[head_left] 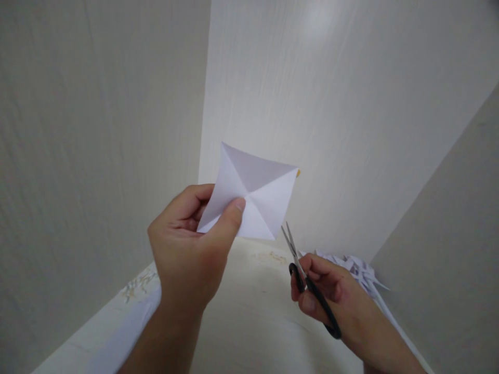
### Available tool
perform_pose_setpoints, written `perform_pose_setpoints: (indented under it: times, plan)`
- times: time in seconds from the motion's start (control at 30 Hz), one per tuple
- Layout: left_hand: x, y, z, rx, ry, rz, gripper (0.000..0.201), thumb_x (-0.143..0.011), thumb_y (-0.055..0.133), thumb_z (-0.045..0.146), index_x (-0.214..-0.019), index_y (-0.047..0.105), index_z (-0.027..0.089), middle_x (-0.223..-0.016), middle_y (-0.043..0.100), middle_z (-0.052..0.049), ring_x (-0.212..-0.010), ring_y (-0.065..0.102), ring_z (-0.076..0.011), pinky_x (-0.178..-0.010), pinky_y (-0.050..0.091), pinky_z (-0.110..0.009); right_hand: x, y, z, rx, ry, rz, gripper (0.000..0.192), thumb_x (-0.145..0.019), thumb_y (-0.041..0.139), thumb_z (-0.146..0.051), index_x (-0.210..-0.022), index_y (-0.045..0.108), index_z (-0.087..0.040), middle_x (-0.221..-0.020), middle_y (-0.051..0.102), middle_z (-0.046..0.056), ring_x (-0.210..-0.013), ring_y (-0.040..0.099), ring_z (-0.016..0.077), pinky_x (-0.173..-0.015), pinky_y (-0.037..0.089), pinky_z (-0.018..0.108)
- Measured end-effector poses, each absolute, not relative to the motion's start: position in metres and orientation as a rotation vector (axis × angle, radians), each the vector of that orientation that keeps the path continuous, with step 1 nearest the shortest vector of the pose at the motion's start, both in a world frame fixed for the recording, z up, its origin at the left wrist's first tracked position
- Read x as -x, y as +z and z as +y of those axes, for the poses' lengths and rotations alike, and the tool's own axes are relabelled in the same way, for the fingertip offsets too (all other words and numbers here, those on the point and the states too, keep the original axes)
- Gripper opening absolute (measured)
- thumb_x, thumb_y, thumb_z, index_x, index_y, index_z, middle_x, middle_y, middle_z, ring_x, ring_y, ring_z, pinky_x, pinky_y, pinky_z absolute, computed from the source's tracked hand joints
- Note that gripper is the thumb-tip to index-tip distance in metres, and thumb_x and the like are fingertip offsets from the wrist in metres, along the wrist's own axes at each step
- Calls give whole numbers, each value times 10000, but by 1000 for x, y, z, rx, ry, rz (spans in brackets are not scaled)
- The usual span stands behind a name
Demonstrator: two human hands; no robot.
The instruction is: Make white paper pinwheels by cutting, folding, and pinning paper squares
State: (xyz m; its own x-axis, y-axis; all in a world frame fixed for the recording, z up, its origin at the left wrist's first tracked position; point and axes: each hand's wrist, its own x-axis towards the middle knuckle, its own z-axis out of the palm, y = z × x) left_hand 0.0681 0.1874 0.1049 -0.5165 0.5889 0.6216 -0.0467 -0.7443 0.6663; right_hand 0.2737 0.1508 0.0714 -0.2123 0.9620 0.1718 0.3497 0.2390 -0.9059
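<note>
A white square of paper (268,195), creased along both diagonals, is held up in my left hand (198,244). My thumb presses near its centre, and the other fingers are behind it. Lower and to the right, my right hand (327,296) grips a pair of scissors (294,254) with black handles. The scissors' blades are slightly apart and point up toward the paper's lower right corner, without touching it. A small yellow-orange bit (299,173) shows at the paper's upper right corner; what it is I cannot tell.
Pale panels (273,78) rise behind and on both sides of a light table surface (249,311). White paper pieces (358,270) are heaped at the back right. Thin scraps (138,283) lie at the left, near a white sheet (125,332). Tan crumbs or marks (276,256) show at the back.
</note>
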Motion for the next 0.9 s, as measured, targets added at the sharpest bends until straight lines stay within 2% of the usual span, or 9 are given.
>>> perform_pose_setpoints:
  times: [0.23, 0.4, 0.57, 0.73, 0.9]
  plan:
    - [-77, 110, 181, -1314, 2390, 917, 70, -754, 830, 187, -795, 776, 205, -642, 647, 50, -520, 546, -82, -411, 366, -179, -274, 73, 150, 1234, 1061, -1775, 603, -670, 827, -744, -790, 613, -193, -735, 622, 15, -651, 503, 131, -587, 396, 248]
    - [-77, 110, 182, -1291, 2461, 945, 71, -765, 837, 194, -781, 773, 218, -637, 645, 52, -524, 538, -80, -405, 342, -176, -280, 67, 153, 1179, 1073, -1751, 625, -634, 843, -755, -790, 609, -196, -723, 607, 5, -630, 463, 115, -561, 383, 228]
    - [-80, 110, 181, -1260, 2466, 974, 78, -777, 824, 201, -779, 763, 251, -648, 647, 49, -534, 539, -90, -415, 377, -189, -283, 63, 156, 1116, 1088, -1740, 641, -623, 830, -782, -790, 627, -197, -720, 615, 8, -640, 484, 120, -568, 400, 227]
    - [-80, 111, 181, -1234, 2447, 929, 78, -773, 826, 213, -763, 754, 240, -613, 608, 52, -508, 507, -86, -406, 369, -201, -277, 68, 153, 1140, 1124, -1749, 649, -611, 837, -781, -781, 633, -190, -712, 630, 12, -639, 502, 123, -578, 403, 238]
    - [-80, 112, 179, -1238, 2413, 927, 90, -766, 817, 179, -753, 748, 237, -622, 627, 49, -521, 539, -94, -408, 375, -201, -273, 71, 153, 1162, 1132, -1746, 645, -598, 854, -768, -767, 623, -190, -688, 626, 8, -618, 482, 119, -561, 374, 243]
